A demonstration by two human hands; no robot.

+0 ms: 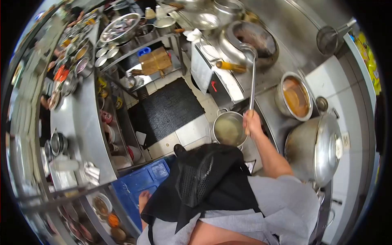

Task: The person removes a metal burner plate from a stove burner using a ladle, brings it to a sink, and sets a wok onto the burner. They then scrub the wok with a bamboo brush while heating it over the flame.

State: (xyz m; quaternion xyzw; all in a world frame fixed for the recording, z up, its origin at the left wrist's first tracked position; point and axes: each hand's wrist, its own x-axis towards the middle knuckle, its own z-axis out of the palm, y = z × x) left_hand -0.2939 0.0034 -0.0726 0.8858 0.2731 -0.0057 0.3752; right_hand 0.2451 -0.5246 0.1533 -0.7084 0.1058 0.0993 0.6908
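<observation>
My right hand point(251, 122) is wrapped round the handle of a long metal ladle point(253, 77). The ladle's head reaches to the mouth of a large tilted metal wok or pot point(228, 41) on the stove, with dark contents inside. Just left of that hand stands a two-handled pot point(228, 129) holding cloudy, pale liquid. My left hand point(144, 199) hangs low at my side, close to a blue plastic bin point(141, 179). Its fingers are small and partly hidden by my dark apron, so their grip cannot be made out.
At the right are a pot of orange-brown liquid point(295, 96) and a large lidded pot point(326, 149). A strainer point(327, 40) hangs on the wall. A black mat point(167, 109) covers the floor ahead. A steel counter point(79, 134) with bowls runs along the left.
</observation>
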